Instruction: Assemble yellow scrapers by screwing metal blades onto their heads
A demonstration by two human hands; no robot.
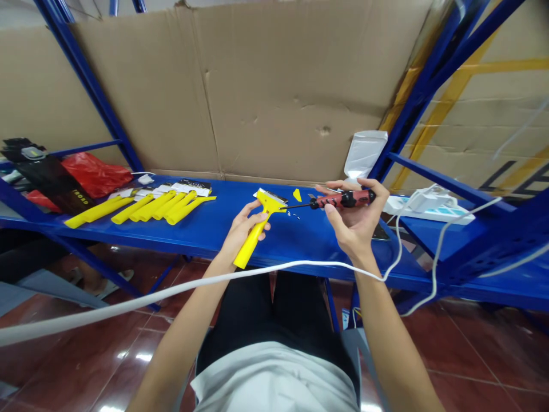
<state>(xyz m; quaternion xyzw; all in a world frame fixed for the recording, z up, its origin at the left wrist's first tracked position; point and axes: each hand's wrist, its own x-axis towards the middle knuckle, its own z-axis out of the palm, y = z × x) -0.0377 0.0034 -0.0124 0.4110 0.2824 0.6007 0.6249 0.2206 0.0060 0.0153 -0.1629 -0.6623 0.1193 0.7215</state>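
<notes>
My left hand [245,229] is closed around the neck of a yellow scraper [250,245], whose wide head with a metal blade points away from me. In my right hand [358,223] lies a red and black screwdriver [343,199], held level with its shaft pointing left. Its tip reaches the scraper's head; whether it sits in a screw is too small to tell. Just beyond, a small yellow piece [297,195] rests on the blue bench [214,229]. Several tiny screws [294,215] lie near the screwdriver's shaft.
Several yellow scrapers [160,207] lie in a row at left, by a black bag [51,183] and a red plastic bag [94,173]. A white power strip [433,207] sits at right. A white cable [206,280] crosses before me. Cardboard [257,86] backs the bench between blue posts.
</notes>
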